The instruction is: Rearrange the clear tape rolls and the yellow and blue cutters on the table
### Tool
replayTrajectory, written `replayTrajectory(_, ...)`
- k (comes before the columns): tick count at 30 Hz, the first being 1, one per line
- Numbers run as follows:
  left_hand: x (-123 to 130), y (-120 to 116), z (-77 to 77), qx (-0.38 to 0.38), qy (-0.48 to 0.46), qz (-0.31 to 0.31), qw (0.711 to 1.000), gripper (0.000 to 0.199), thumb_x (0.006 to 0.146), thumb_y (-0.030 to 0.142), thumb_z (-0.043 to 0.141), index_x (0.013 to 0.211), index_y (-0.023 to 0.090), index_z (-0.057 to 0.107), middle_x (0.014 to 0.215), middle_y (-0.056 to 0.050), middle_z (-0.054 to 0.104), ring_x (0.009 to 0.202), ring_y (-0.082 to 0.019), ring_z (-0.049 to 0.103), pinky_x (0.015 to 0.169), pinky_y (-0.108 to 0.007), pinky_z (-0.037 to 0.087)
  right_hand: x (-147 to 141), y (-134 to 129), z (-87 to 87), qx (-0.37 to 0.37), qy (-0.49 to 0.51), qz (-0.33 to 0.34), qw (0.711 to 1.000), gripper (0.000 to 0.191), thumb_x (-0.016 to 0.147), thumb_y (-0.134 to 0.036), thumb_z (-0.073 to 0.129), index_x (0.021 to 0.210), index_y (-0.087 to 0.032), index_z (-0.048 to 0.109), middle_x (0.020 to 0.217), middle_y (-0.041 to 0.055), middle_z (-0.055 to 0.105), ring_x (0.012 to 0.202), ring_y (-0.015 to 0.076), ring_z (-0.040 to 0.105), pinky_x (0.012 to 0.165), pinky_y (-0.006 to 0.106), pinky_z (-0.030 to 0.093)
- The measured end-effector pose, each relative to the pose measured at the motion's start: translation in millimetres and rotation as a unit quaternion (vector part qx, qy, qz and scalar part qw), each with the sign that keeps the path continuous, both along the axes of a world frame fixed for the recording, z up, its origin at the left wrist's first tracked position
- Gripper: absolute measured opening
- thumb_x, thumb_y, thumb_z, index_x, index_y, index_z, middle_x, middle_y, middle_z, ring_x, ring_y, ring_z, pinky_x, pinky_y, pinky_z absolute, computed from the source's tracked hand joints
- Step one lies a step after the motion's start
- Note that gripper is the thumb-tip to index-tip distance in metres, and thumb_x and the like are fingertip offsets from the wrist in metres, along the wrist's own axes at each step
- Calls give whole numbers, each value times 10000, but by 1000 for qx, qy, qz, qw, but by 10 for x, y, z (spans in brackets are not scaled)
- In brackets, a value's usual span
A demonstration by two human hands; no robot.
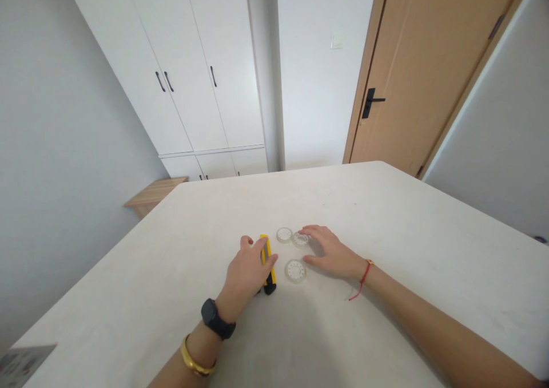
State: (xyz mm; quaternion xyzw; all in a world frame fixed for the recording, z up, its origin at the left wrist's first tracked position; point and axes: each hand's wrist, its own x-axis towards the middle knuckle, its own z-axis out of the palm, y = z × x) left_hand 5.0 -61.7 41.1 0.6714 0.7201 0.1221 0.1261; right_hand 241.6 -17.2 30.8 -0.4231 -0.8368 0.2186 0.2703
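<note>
My left hand (249,268) is over a yellow and black tool (269,262) that looks like a utility knife, its thumb and fingers apart around the tool's upper part. Part of another dark item shows beneath the palm. Right of the tool lie three clear round discs: one at the upper left (284,235), one beside it (301,239) and a nearer one (295,270). My right hand (328,252) has thumb and fingers spread, the fingertips over the upper right disc and the thumb near the closer disc's right edge.
The discs and tool lie on a large white table (206,216). A patterned flat item (26,364) is at its near left corner. Beyond the table are a wooden surface (156,193), white cabinets (193,90) and a wooden door (420,62).
</note>
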Motion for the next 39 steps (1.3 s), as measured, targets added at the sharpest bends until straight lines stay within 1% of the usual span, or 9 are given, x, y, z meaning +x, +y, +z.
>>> replayTrajectory(2, -67, -6, 20, 16, 9, -37, 999, 506, 859, 540, 470, 1303, 306, 535, 1359, -127, 383, 1041, -285, 597, 872, -414, 462, -17, 5, -41, 14, -1, -14, 1000, 491, 751, -279, 665, 1222, -177, 572, 1278, 123, 576, 1188, 281, 498, 1045, 458, 363)
replayTrajectory(5, -194, -11, -7, 36, 4, -149, 988, 541, 852, 555, 499, 1332, 306, 530, 1462, -114, 352, 1297, -325, 408, 1050, -461, 345, -14, 51, -120, 35, 2, -35, 999, 438, 772, -255, 643, 1198, -175, 576, 1236, 120, 602, 1162, 270, 517, 1030, 450, 382)
replayTrajectory(8, -252, -23, -84, 10, -24, -213, 977, 621, 855, 593, 475, 1394, 285, 467, 1519, -117, 322, 1386, -315, 297, 1115, -489, 259, -26, 102, -176, 42, 5, -62, 997, 424, 780, -266, 647, 1188, -171, 580, 1211, 118, 617, 1148, 268, 527, 1017, 441, 393)
replayTrajectory(12, -244, -30, -158, 4, -25, -222, 975, 677, 836, 573, 517, 1430, 263, 415, 1551, -116, 282, 1419, -306, 249, 1139, -503, 209, -103, 137, -191, 36, -18, -84, 996, 468, 766, -322, 688, 1200, -185, 581, 1204, 109, 633, 1135, 287, 533, 990, 460, 398)
replayTrajectory(15, -256, -9, -176, 9, -22, -216, 976, 702, 833, 582, 513, 1446, 265, 385, 1553, -114, 281, 1416, -312, 257, 1138, -508, 209, -133, 150, -185, 37, -36, -79, 996, 436, 755, -288, 689, 1171, -192, 600, 1153, 102, 658, 1087, 288, 555, 952, 462, 413)
replayTrajectory(21, -345, 45, -219, 8, -7, -171, 985, 681, 922, 576, 310, 1494, 208, 276, 1538, -153, 304, 1417, -313, 264, 1119, -574, 185, -7, 124, -174, 1, 13, -100, 995, 419, 747, -228, 635, 1158, -162, 591, 1119, 116, 645, 1029, 248, 581, 911, 394, 455)
replayTrajectory(23, -375, 58, -245, 3, 1, -159, 987, 671, 931, 552, 300, 1495, 191, 272, 1549, -156, 276, 1422, -316, 250, 1119, -575, 180, 27, 103, -171, -11, 24, -106, 994, 421, 745, -227, 626, 1160, -167, 587, 1127, 114, 639, 1020, 241, 584, 913, 392, 456)
replayTrajectory(31, -396, 94, -292, 37, -10, -177, 983, 588, 940, 475, 340, 1456, 192, 365, 1553, -154, 269, 1417, -305, 264, 1122, -517, 225, 41, 115, -188, 4, 26, -108, 994, 419, 728, -216, 615, 1144, -169, 593, 1120, 111, 639, 1057, 252, 573, 941, 404, 448)
replayTrajectory(39, -309, 80, -242, 139, -51, -187, 971, 444, 943, 405, 395, 1316, 203, 524, 1453, -129, 449, 1343, -273, 391, 1106, -499, 295, 131, 215, -217, 27, 26, -116, 993, 382, 714, -285, 679, 1075, -187, 598, 1061, 90, 631, 995, 243, 586, 881, 387, 470)
